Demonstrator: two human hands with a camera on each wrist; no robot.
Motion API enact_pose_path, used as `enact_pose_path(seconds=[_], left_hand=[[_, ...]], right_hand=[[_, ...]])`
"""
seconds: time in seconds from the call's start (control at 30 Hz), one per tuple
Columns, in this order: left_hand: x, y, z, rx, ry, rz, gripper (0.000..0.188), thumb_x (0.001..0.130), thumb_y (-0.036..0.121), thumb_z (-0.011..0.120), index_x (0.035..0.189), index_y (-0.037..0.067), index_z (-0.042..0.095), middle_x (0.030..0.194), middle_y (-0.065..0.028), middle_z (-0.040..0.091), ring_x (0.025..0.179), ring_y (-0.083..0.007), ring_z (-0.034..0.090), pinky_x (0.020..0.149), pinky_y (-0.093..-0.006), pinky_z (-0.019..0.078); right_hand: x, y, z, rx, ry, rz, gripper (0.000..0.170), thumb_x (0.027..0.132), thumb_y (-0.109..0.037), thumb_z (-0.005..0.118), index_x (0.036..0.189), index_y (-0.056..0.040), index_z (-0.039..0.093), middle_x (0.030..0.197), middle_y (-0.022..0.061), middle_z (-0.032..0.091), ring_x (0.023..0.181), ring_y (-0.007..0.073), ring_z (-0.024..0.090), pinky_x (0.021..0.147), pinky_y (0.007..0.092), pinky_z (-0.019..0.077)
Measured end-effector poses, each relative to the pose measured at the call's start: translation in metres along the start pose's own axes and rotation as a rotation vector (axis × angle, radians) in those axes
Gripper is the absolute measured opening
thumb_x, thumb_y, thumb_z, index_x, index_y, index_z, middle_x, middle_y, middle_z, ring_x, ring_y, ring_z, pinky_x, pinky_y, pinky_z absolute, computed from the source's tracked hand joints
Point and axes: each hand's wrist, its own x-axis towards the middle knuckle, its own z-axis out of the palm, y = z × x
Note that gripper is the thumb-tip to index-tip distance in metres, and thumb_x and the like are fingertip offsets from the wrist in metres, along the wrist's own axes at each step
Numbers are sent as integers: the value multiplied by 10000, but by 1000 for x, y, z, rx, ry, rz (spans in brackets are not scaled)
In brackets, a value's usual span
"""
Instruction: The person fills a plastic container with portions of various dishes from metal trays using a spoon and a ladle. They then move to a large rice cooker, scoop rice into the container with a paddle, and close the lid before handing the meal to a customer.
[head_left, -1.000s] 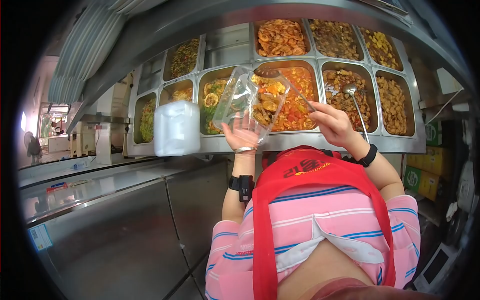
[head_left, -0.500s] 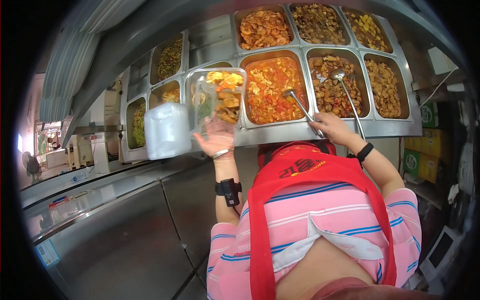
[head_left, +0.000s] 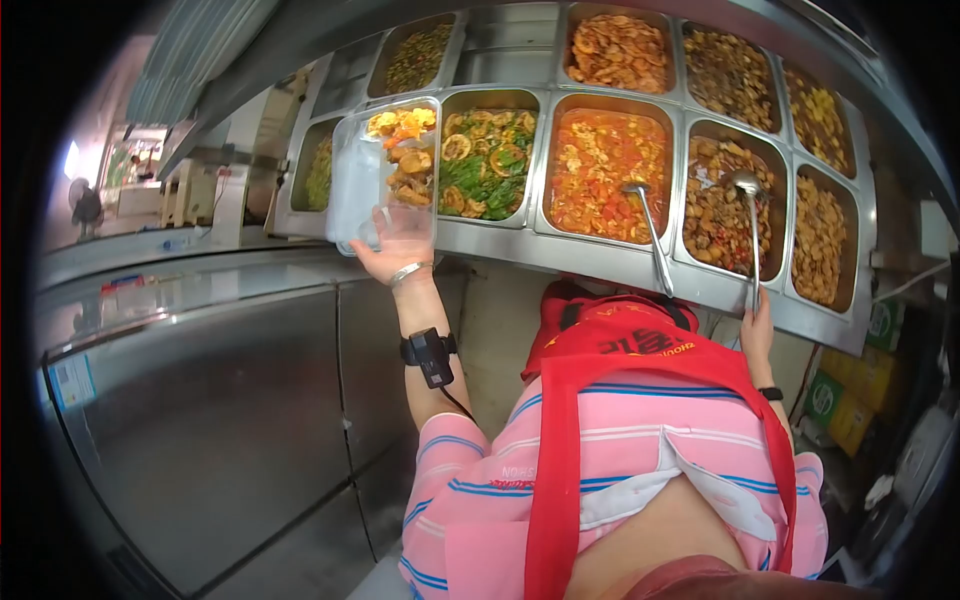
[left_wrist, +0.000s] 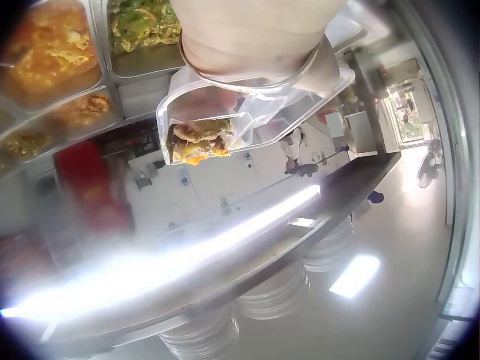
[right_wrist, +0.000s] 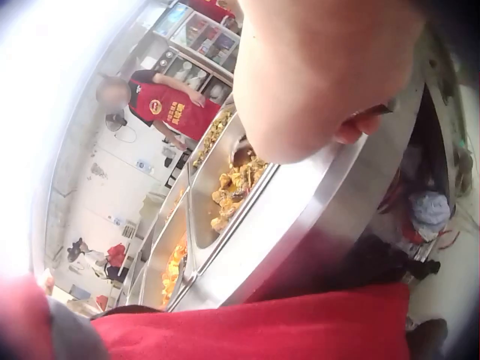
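My left hand (head_left: 398, 240) is palm up under a clear plastic takeout container (head_left: 424, 222), its fingers spread flat beneath. Yellow-orange food and browned pieces (head_left: 410, 175) fill one compartment; they also show through its wall in the left wrist view. At the counter's front edge, my right hand (head_left: 757, 325) grips the end of a metal ladle (head_left: 753, 225). The ladle's bowl rests in a tray of browned meat pieces (head_left: 722, 225). A second serving spoon (head_left: 650, 230) lies in the tomato-and-egg tray (head_left: 590, 215), its handle over the front edge.
A tray of greens with round slices (head_left: 490, 165) stands beside the container. More food trays (head_left: 620, 55) line the back row. Stacked plates (head_left: 205, 85) stand upper left. A person in a red apron (right_wrist: 176, 109) stands across the counter in the right wrist view.
My right hand has let go of the serving spoon, left in the tomato-and-egg tray, and moved right to the ladle's handle. My left hand has carried the container left, over the white stack.
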Motion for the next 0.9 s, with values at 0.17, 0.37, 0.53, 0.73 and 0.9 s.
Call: enact_pose_path(seconds=[0.17, 0.37, 0.53, 0.73, 0.9], left_hand=[[-3, 7, 2, -83, 84, 26, 645, 773, 613, 326, 1216, 144, 320, 1133, -110, 447, 1042, -250, 431, 875, -556, 306], [20, 37, 0, -97, 74, 83, 633, 773, 617, 323, 1193, 144, 324, 1138, -129, 448, 979, -257, 477, 830, -581, 334], [61, 75, 11, -114, 95, 133, 611, 773, 619, 319, 1138, 130, 355, 1087, -141, 479, 913, -259, 509, 798, -578, 360], [123, 124, 14, -133, 160, 192, 621, 767, 623, 311, 1134, 126, 368, 1123, -146, 440, 1002, -251, 450, 811, -569, 345], [163, 152, 6, -118, 171, 165, 635, 766, 606, 335, 1174, 119, 349, 1212, -129, 351, 1092, -245, 366, 848, -541, 316]], right_hand=[[3, -11, -14, 199, -4, 107, 459, 794, -87, 449, 1236, -94, 324, 899, 143, 532, 731, 208, 530, 666, 295, 407], [25, -21, -3, 623, 110, -141, 387, 855, -54, 397, 1237, -38, 336, 1017, 47, 485, 776, 94, 437, 683, 210, 372], [29, -89, 0, 558, 34, -216, 428, 834, -39, 454, 1243, -39, 329, 932, 11, 477, 673, 53, 416, 572, 170, 337], [46, -213, 29, 624, -114, -402, 464, 789, -2, 513, 1223, -7, 349, 885, 7, 529, 658, 39, 462, 532, 164, 366], [82, -316, 75, 512, -254, -510, 443, 755, -48, 541, 1183, -32, 425, 820, 37, 549, 658, 69, 489, 598, 210, 407]])
